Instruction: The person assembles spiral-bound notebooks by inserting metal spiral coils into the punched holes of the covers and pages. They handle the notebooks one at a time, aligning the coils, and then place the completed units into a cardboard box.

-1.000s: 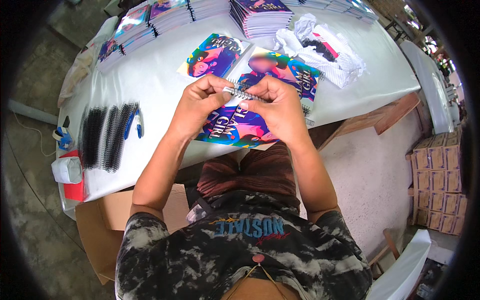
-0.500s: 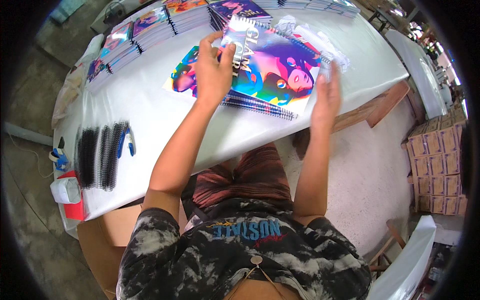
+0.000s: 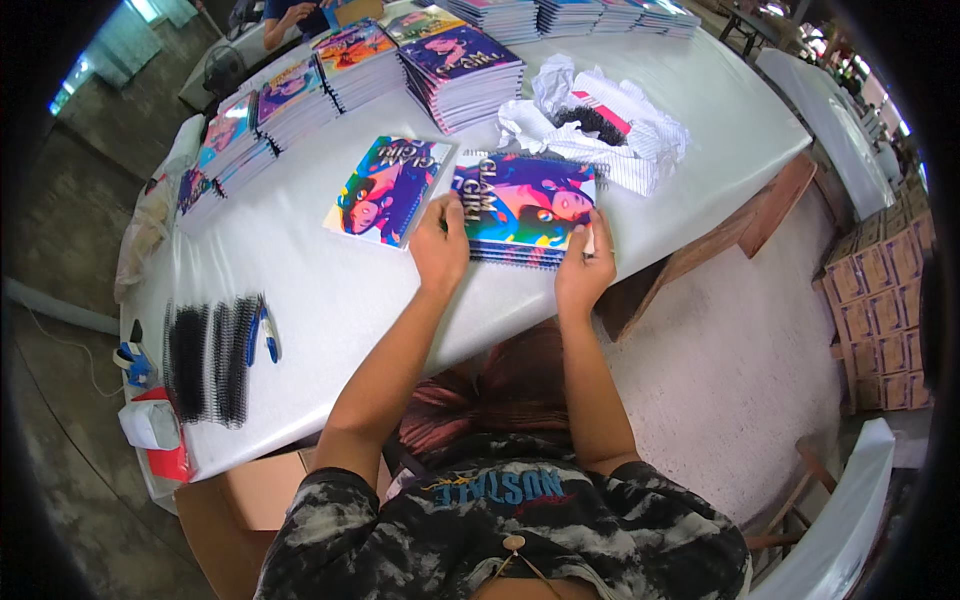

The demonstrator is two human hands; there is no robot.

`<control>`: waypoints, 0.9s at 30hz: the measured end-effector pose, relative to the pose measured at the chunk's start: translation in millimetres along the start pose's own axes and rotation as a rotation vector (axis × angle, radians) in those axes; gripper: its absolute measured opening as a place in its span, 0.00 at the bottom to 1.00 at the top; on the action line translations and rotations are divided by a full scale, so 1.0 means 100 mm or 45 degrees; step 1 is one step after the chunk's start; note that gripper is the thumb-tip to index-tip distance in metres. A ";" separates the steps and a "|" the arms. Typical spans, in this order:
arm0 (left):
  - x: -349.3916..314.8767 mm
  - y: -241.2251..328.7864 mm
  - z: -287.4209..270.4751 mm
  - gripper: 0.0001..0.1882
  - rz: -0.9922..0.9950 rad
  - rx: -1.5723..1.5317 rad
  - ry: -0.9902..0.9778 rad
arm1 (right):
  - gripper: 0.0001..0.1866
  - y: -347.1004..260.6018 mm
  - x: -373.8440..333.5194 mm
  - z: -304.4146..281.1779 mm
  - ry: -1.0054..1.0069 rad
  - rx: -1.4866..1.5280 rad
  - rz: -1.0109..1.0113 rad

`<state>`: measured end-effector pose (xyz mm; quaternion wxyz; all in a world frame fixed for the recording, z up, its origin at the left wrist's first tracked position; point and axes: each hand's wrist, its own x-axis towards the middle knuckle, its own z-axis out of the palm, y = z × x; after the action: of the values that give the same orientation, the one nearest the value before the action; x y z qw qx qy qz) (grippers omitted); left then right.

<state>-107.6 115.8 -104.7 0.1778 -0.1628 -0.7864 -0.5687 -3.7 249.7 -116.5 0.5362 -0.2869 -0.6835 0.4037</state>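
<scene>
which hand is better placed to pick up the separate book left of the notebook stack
Left hand, I'd judge: it is at the left end of the notebook stack, beside the separate book. The right hand is at the opposite end, so would likely have to cross the stack.

The T-shirt [image 3: 450, 520] is mottled black; the 1 pendant [image 3: 514, 543] is round.

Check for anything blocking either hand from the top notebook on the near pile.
Nothing visible blocks either: the left hand is at the left edge of the top notebook, the right hand at its near right corner. The crumpled paper lies beyond it.
</scene>
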 end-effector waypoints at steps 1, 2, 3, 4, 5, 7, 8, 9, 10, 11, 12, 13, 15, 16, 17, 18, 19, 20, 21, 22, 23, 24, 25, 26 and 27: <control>0.00 0.08 -0.02 0.11 -0.134 -0.031 -0.138 | 0.14 0.08 0.01 -0.02 0.029 0.004 -0.018; -0.01 0.05 -0.01 0.11 -0.089 -0.068 -0.112 | 0.14 0.06 0.04 -0.02 0.046 0.021 -0.043; -0.04 -0.04 0.02 0.10 -0.044 -0.104 -0.085 | 0.13 0.01 0.02 -0.02 0.059 0.026 0.013; -0.06 -0.03 0.04 0.10 -0.008 -0.146 -0.066 | 0.13 -0.01 0.01 -0.03 0.060 0.043 0.015; -0.04 -0.03 0.02 0.10 -0.108 -0.187 -0.098 | 0.13 -0.02 0.01 -0.03 0.060 0.061 0.018; 0.04 0.02 -0.03 0.10 -0.023 -0.068 -0.194 | 0.13 -0.04 0.03 -0.04 0.018 0.075 -0.004; 0.07 0.09 -0.10 0.10 0.007 -0.004 -0.244 | 0.14 -0.03 0.03 -0.07 -0.018 0.070 -0.033; 0.13 0.15 -0.19 0.11 0.096 0.074 -0.239 | 0.15 0.00 0.06 -0.09 -0.054 0.065 -0.063; 0.21 0.11 -0.30 0.14 0.217 0.199 -0.147 | 0.16 0.01 0.06 -0.13 -0.102 0.063 -0.092; 0.33 0.19 -0.48 0.17 0.325 0.346 -0.181 | 0.19 0.04 0.06 -0.20 -0.191 0.106 -0.001; 0.50 0.11 -0.71 0.21 0.412 0.506 -0.347 | 0.20 0.03 0.05 -0.25 -0.144 0.117 -0.028; 0.58 -0.10 -0.91 0.25 0.484 0.698 -0.413 | 0.21 0.01 0.02 -0.27 -0.103 0.134 -0.052; 0.46 -0.35 -1.22 0.26 0.543 0.818 -0.463 | 0.22 -0.13 -0.05 -0.31 -0.026 0.022 -0.175; 0.39 -0.40 -1.32 0.26 0.576 0.873 -0.490 | 0.22 -0.23 -0.08 -0.30 -0.019 0.029 -0.238; 0.39 -0.26 -1.41 0.26 0.528 0.936 -0.574 | 0.22 -0.34 -0.12 -0.29 0.011 0.026 -0.298; 0.38 -0.26 -1.46 0.26 0.507 0.951 -0.598 | 0.22 -0.43 -0.17 -0.27 0.040 0.025 -0.357; 0.36 -0.27 -1.56 0.25 0.483 0.969 -0.626 | 0.22 -0.50 -0.22 -0.22 0.028 0.136 -0.418; 0.34 -0.28 -1.68 0.24 0.459 0.989 -0.652 | 0.22 -0.56 -0.26 -0.21 -0.160 0.268 -0.383; 0.37 -0.28 -1.83 0.16 0.503 0.928 -0.628 | 0.23 -0.61 -0.30 -0.19 -0.347 0.402 -0.345; 0.35 -0.18 -1.93 0.14 0.278 0.629 -0.509 | 0.23 -0.67 -0.30 -0.15 -0.525 0.536 -0.318; 0.30 -0.03 -2.02 0.12 0.061 0.319 -0.395 | 0.24 -0.79 -0.29 -0.09 -0.602 0.635 -0.173; 0.24 0.19 -2.18 0.12 0.013 0.177 -0.402 | 0.24 -0.97 -0.32 -0.03 -0.686 0.732 -0.020; 0.11 0.45 -2.31 0.11 -0.103 -0.050 -0.398 | 0.24 -1.06 -0.37 -0.01 -0.782 0.827 0.148; -0.05 0.59 -2.42 0.10 -0.060 -0.275 -0.409 | 0.23 -1.04 -0.41 -0.02 -0.997 0.986 0.249; -0.21 0.58 -2.51 0.09 -0.084 -0.297 -0.436 | 0.22 -1.00 -0.40 -0.01 -1.216 1.153 0.351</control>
<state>-38.3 -107.4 6.9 0.0029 -0.2506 -0.7388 -0.6256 11.8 165.5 -50.4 0.1860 0.0920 -0.5660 0.7979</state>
